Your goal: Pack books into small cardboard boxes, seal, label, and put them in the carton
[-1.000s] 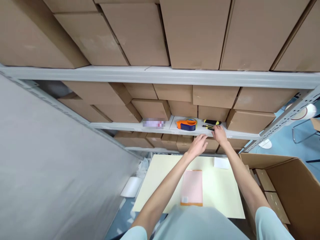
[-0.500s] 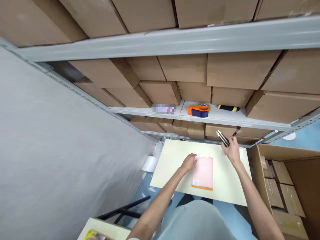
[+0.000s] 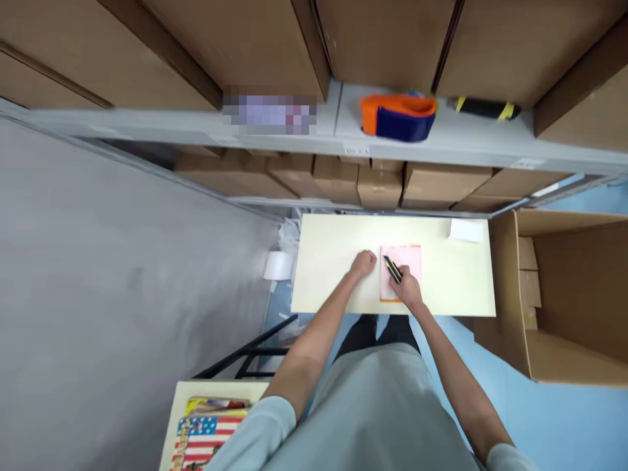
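Observation:
A pink packet with orange edges lies flat on the cream tabletop. My right hand is closed around a black and yellow utility knife, held over the packet with its tip pointing up and left. Just left of the packet, my left hand rests on the tabletop with its fingers curled in, and nothing shows in them. Part of the packet's lower right is hidden by my right hand.
A white slip lies at the table's back right. On the shelf above sit an orange and blue tape dispenser and another utility knife. A large open carton stands right; magazines lie lower left.
My right hand has brought the utility knife left, from the table's right side to over the packet. My left hand has curled up beside the packet's left edge. The view has tilted downward.

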`<state>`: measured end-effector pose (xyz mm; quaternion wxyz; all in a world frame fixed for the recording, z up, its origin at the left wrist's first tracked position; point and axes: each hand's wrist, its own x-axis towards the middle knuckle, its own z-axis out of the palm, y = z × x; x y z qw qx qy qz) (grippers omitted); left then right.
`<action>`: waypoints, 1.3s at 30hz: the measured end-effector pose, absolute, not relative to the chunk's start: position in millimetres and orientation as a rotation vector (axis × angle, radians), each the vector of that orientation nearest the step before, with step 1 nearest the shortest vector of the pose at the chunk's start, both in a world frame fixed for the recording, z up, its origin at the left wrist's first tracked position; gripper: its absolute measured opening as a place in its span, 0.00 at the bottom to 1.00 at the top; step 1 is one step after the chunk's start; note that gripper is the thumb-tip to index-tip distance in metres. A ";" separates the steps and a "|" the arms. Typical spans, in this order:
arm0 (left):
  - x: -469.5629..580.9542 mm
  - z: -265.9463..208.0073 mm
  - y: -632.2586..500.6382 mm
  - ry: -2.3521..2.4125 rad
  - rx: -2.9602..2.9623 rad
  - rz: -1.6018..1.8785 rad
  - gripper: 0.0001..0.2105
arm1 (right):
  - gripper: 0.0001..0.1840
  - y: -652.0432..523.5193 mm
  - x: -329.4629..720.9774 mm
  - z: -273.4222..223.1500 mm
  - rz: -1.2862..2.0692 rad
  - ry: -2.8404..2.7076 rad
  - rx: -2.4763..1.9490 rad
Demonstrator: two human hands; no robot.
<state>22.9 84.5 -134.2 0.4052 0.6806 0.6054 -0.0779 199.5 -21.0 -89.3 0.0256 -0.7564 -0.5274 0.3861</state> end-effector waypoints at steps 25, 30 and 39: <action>14.0 -175.5 90.7 1.682 1.505 0.042 0.07 | 0.35 -17.2 126.7 -129.7 0.995 -1.535 -2.614; 16.6 -172.3 103.2 1.723 1.388 0.021 0.07 | 0.35 -1.0 119.5 -116.6 0.962 -1.675 -2.578; 14.6 -166.9 117.1 1.697 1.184 -0.009 0.11 | 0.38 21.7 112.9 -101.9 0.967 -1.885 -2.636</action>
